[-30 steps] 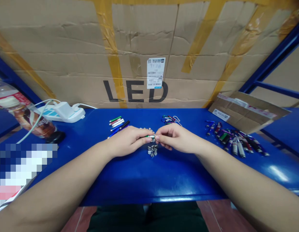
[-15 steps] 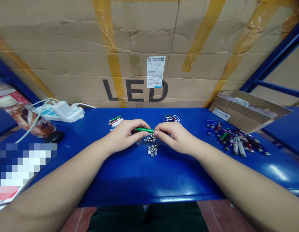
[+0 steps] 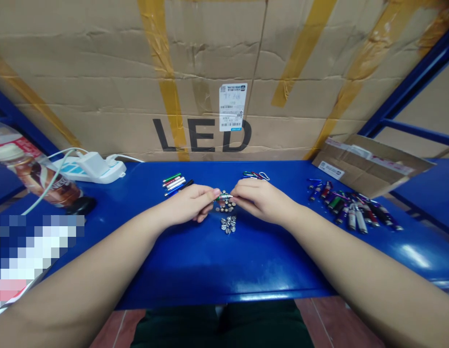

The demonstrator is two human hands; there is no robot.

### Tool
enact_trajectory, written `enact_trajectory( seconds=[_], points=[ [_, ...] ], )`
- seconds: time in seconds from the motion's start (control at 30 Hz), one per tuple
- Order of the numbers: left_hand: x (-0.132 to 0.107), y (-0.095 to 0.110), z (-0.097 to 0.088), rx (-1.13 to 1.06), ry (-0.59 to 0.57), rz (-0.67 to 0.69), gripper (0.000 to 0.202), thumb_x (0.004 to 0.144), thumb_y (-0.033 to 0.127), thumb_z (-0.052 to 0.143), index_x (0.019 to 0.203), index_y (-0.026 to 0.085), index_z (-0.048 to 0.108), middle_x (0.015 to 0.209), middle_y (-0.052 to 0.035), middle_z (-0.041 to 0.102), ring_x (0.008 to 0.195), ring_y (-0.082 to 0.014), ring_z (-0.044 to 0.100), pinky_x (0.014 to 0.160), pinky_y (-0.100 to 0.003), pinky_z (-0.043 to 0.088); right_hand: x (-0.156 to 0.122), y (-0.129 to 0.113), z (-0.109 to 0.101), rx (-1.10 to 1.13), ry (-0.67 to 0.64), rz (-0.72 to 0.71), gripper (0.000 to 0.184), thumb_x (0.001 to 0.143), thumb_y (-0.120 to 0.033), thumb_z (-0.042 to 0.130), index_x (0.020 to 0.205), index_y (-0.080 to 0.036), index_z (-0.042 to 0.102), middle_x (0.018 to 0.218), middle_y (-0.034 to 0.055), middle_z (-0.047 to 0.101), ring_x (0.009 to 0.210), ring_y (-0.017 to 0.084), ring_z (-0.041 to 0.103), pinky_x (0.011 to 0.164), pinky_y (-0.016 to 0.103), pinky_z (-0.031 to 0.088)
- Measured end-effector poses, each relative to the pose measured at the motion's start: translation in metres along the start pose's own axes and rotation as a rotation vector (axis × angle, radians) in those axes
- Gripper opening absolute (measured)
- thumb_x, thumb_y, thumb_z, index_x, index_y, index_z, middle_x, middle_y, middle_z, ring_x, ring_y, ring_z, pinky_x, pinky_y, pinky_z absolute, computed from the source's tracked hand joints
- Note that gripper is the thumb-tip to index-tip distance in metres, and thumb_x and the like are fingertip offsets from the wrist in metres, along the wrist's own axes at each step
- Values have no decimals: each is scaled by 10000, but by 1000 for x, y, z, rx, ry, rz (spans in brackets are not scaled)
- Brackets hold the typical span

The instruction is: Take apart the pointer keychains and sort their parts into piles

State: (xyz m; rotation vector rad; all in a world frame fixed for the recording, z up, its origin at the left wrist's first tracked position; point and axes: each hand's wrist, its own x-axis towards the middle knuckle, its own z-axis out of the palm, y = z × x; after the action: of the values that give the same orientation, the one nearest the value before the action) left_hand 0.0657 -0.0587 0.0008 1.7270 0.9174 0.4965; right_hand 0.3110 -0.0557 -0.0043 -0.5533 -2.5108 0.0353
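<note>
My left hand (image 3: 190,207) and my right hand (image 3: 259,199) meet at the middle of the blue table (image 3: 210,261). Both are closed on a thin green tube (image 3: 222,196), most of it hidden inside my left fist, with a silver tip showing between the fingertips. Just below the hands lie two small heaps of silver button-like parts (image 3: 228,224). A few loose coloured tubes (image 3: 175,183) lie behind my left hand. Several coloured carabiner clips (image 3: 256,175) lie behind my right hand.
A big cardboard box marked LED (image 3: 202,82) stands along the back of the table. A heap of small coloured flashlights (image 3: 350,208) and a flat carton (image 3: 369,164) are at the right. A white power strip (image 3: 92,167) and a drink bottle (image 3: 32,171) are at the left.
Half a second ago the green tube showed at full length between the hands. Now my left hand has closed over most of it, and both hands sit slightly lower, nearer the silver parts.
</note>
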Motion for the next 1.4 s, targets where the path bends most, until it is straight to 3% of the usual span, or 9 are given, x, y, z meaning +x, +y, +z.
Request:
enact_trajectory(
  seconds=[0.1, 0.23, 0.43, 0.7, 0.8, 0.9, 1.1, 1.3, 1.4],
  points=[
    [1, -1, 2, 48, 97, 53, 369, 960, 513, 606, 1131, 186, 591, 597, 53, 556, 516, -123, 544, 502, -219, 441, 0, 3, 3, 34, 5, 104, 224, 1068, -248, 518, 911, -162, 654, 840, 57, 632, 782, 179, 584, 739, 298, 478],
    [4, -5, 1, 111, 169, 57, 233, 947, 388, 624, 1067, 189, 603, 644, 28, 599, 566, -137, 604, 527, -232, 488, -2, 7, 10, 47, -37, 190, 222, 1060, -270, 526, 924, -169, 671, 888, 65, 633, 840, 193, 601, 794, 320, 488],
    [7, -12, -2, 262, 217, 56, 229, 945, 387, 614, 1069, 198, 650, 875, -48, 720, 637, -154, 672, 579, -270, 534, -3, 13, 11, 26, -111, 326, 237, 1021, -242, 530, 845, -155, 663, 883, 79, 628, 818, 193, 594, 788, 331, 473],
    [-1, 2, -11, 455, 375, 103, 277, 922, 458, 637, 972, 197, 715, 811, -33, 740, 674, -175, 644, 633, -291, 486, -8, 17, 2, 91, -57, 490, 267, 858, -201, 607, 617, -199, 489, 624, -10, 534, 614, 137, 486, 650, 293, 380],
    [-2, 6, -17, 360, 434, 39, 289, 907, 471, 664, 921, 185, 699, 749, -28, 715, 640, -165, 631, 624, -287, 482, -9, 16, -1, 186, -61, 553, 142, 805, -194, 627, 722, -204, 512, 656, -26, 567, 610, 130, 510, 631, 278, 399],
    [0, 6, -23, 28, 430, -73, 215, 896, 377, 682, 908, 164, 655, 746, -38, 702, 630, -151, 642, 604, -273, 496, -10, 14, -3, 289, -72, 602, 109, 780, -179, 623, 874, -199, 571, 732, -15, 634, 638, 136, 572, 639, 272, 449],
    [0, 4, -29, -407, 364, -111, 81, 772, 143, 633, 851, 160, 626, 832, -48, 696, 719, -144, 656, 694, -286, 535, -11, 16, -5, 250, -90, 604, 99, 767, -135, 600, 841, -180, 648, 746, 6, 665, 637, 136, 584, 642, 272, 474],
    [-3, 6, -32, -367, 322, -32, 129, 657, 131, 518, 735, 176, 611, 741, -33, 620, 654, -143, 555, 605, -272, 453, -13, 19, -3, 218, -107, 571, 162, 794, -126, 607, 893, -171, 726, 808, 31, 706, 664, 145, 619, 661, 283, 496],
    [-6, 6, -40, -79, 376, -65, 142, 703, 191, 531, 801, 199, 633, 751, -28, 642, 641, -156, 563, 575, -270, 424, -14, 20, -2, 205, -148, 566, 170, 816, -131, 611, 912, -176, 743, 786, 27, 708, 651, 143, 614, 644, 277, 488]
  ],
)
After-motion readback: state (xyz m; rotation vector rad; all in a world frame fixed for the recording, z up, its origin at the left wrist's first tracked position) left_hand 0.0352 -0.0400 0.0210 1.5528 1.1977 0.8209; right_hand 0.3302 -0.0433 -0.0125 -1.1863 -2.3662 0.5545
